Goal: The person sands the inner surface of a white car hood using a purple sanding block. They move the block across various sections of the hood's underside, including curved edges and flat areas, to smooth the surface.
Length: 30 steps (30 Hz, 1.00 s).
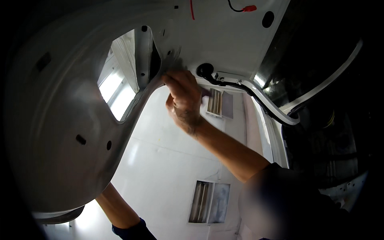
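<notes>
A light grey metal body panel (56, 160), apparently a raised vehicle lid, fills the left and top of the head view. My right hand (185, 98) reaches up to its inner edge, beside an angular cut-out (120, 100). The fingers are curled and closed against the metal, next to a dark smudge; whatever they may hold is hidden. From the lower edge my left forearm (119, 208) in a dark sleeve goes up behind the panel, which hides the left hand entirely.
Right of my hand, a curved white hinge arm (272, 108) with a black cable runs to the dark vehicle body. A red connector (249, 8) hangs from a wire at the top. A white wall with a louvred vent (201, 202) stands behind.
</notes>
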Motion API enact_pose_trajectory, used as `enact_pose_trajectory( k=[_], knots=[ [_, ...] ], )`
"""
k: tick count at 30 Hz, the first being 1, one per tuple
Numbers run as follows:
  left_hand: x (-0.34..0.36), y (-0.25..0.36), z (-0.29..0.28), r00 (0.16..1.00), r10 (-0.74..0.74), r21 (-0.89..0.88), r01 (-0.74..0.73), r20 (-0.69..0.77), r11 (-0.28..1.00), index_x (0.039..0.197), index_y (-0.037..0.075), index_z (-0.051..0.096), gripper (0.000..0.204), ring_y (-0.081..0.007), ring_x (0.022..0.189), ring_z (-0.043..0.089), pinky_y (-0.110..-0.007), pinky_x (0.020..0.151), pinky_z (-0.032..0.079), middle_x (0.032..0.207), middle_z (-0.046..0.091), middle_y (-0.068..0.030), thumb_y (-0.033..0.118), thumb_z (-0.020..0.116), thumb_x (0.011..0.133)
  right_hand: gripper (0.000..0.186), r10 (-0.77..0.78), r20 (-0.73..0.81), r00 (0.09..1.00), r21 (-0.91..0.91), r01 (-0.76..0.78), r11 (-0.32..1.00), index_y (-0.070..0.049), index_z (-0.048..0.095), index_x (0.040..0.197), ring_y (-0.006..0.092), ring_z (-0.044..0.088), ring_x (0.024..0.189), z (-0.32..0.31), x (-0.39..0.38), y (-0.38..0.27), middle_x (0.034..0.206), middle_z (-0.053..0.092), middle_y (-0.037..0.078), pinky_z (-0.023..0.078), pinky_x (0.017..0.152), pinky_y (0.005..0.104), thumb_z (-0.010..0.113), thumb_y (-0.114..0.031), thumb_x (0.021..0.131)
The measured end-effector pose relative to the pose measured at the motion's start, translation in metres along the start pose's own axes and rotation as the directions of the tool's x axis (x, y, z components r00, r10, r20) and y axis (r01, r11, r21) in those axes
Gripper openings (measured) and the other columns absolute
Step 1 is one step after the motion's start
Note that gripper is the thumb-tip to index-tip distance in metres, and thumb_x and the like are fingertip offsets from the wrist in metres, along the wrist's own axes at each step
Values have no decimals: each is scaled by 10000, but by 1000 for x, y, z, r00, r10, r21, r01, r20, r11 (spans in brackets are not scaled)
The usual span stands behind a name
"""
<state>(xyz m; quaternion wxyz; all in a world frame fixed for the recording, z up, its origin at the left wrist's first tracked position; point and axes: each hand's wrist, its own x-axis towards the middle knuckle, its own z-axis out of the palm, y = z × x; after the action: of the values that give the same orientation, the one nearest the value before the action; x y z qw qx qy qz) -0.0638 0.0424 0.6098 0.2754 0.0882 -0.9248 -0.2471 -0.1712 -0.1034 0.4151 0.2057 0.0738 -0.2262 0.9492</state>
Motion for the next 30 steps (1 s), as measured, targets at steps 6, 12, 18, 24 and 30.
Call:
enact_pose_trajectory(
  k=[6,12,18,24,30],
  knots=[
    [-9,3,-8,999,10,14,-10,-31,1000,1368,7,534,441,-264,1150,514,-421,1122,411,1208,551,-143,293,583,1037,448,374,181,910,349,-415,840,-28,751,1108,196,725,935,-30,-12,-104,981,734,124,599,738,274,578,247,800],
    [-15,18,-8,999,22,38,-20,-50,999,1372,8,532,449,-267,1156,514,-424,1122,412,1214,552,-144,300,585,1035,409,206,68,976,308,-217,926,14,743,1026,211,715,918,0,-29,-48,1026,739,124,598,737,282,591,274,751],
    [-9,-1,-13,998,47,-11,-47,-39,999,1375,8,530,458,-269,1161,515,-426,1123,413,1220,553,-145,306,587,1032,482,149,69,986,357,-164,919,31,744,1121,214,702,945,-21,-18,-86,1092,734,161,589,762,282,601,275,730],
    [-21,15,-13,997,50,23,-49,-57,999,1379,9,528,466,-271,1167,515,-429,1124,414,1227,554,-145,312,590,1030,466,223,90,971,499,-238,834,9,751,1112,250,721,972,-42,-8,-142,1127,744,153,590,843,330,632,246,729],
    [-24,5,-16,996,39,16,-38,-85,999,1382,10,526,475,-274,1172,516,-432,1124,415,1233,554,-146,318,592,1027,446,199,98,975,421,-222,879,12,765,1063,251,736,944,-29,-26,-118,1077,760,152,606,814,323,599,261,732]
  ],
)
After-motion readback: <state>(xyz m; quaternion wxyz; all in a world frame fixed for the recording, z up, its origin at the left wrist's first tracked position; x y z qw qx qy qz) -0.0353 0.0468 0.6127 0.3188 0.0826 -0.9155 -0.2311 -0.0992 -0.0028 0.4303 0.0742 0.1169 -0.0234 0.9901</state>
